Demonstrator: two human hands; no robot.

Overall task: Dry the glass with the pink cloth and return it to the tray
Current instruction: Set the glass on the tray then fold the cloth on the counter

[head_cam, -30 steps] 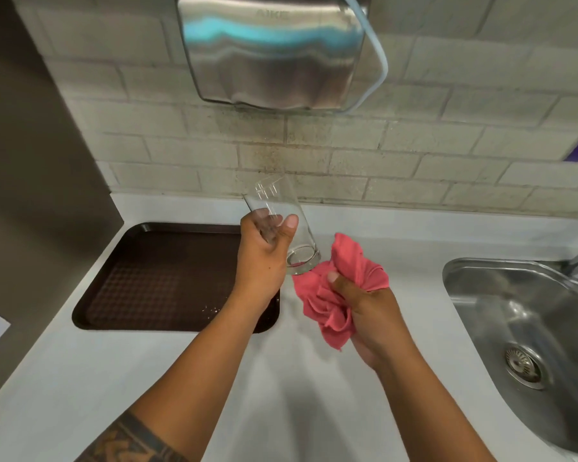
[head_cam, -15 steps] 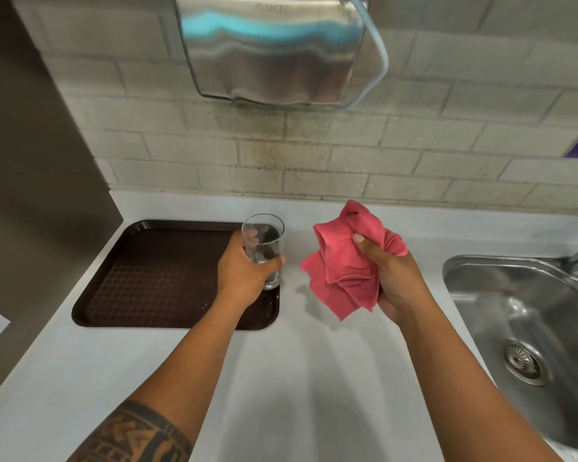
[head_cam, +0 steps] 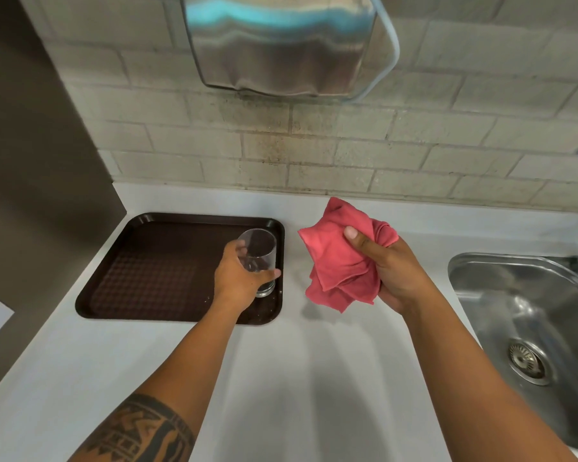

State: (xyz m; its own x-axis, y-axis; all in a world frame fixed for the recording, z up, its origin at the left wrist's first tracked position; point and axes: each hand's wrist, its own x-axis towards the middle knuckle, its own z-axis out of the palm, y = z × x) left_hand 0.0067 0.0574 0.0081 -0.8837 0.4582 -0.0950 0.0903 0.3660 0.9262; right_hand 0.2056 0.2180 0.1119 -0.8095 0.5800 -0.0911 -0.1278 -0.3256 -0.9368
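Clear glass (head_cam: 258, 258), upright at centre frame over the right end of the brown tray (head_cam: 141, 261); whether its base rests on the tray cannot be told. The left hand (head_cam: 237, 278) wraps its lower wall. Rigid, light, probably slippery and breakable; best held around the mid-wall. The right hand (head_cam: 394, 271), right of centre, clutches the bunched pink cloth (head_cam: 337, 261) above the white counter (head_cam: 297, 378). The sink (head_cam: 531, 315) is cropped at the right edge; remaining moisture is indiscernible.

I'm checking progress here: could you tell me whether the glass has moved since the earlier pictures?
Yes. The glass went from tilted above the counter down and left, upright onto the tray.
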